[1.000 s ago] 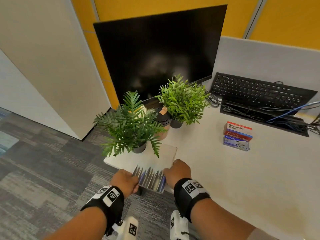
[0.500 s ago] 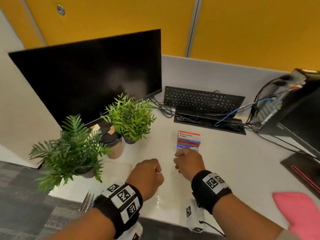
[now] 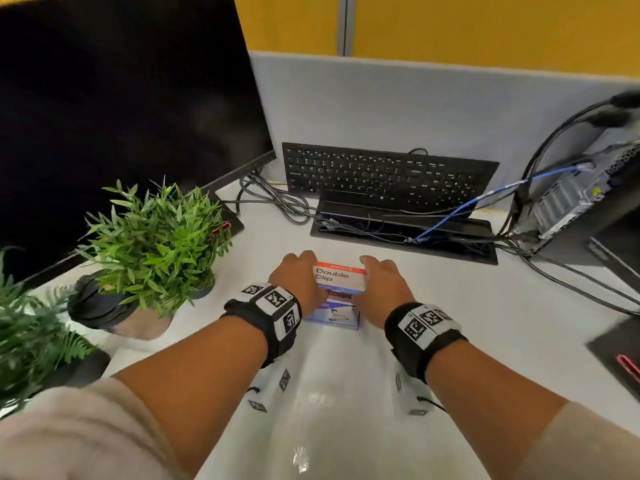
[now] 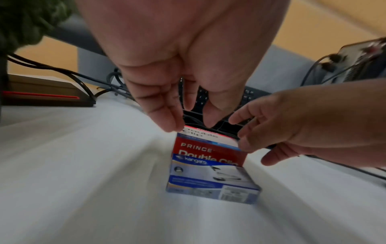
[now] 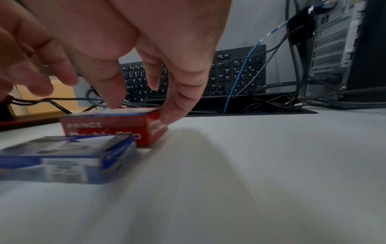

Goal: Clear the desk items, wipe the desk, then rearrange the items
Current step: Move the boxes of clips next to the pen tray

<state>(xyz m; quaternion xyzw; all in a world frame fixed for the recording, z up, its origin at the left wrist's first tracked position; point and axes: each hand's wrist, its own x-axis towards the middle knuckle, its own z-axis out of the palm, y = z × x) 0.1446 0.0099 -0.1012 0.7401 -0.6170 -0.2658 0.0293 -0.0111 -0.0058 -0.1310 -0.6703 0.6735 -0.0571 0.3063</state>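
Both hands at the box stack, mid-tabletop (image 3: 450,306), just near of the cable tray (image 3: 405,233).

Stack: red "Double Clip" box (image 3: 341,277) at the far end, blue box (image 3: 332,315) overlapping its near end. Wrist views suggest the blue box leans on the red one rather than sitting flat on it; exact overlap hard to read.

Left hand (image 3: 299,284): on the left side of the red box, fingers (image 4: 165,115) straight-ish, tips touching the top-left edge. No wrap, nothing held yet.

Right hand (image 3: 381,284): on the right side, fingers (image 5: 177,105) curling down over the far right corner, tips on the box. Contact, but I'd call it a loose pre-grasp, not a closed grip.

Judgement: clearing phase, about to squeeze and lift the boxes.

Risks:
- Both hands sit on the red box only. Lift it and the blue box likely slides off or tips onto the tabletop.
- Contact is fingertips high on the edges, so a light cardboard box can rotate out or the lid flap can pop.
- Cables (image 3: 277,202) and tray sit just far of the fingers; pushing the box forward while closing could snag them.
- Plant (image 3: 156,237) and coffee cup (image 3: 104,306) are near on the left; a leftward carry with the elbow out could knock the cup.
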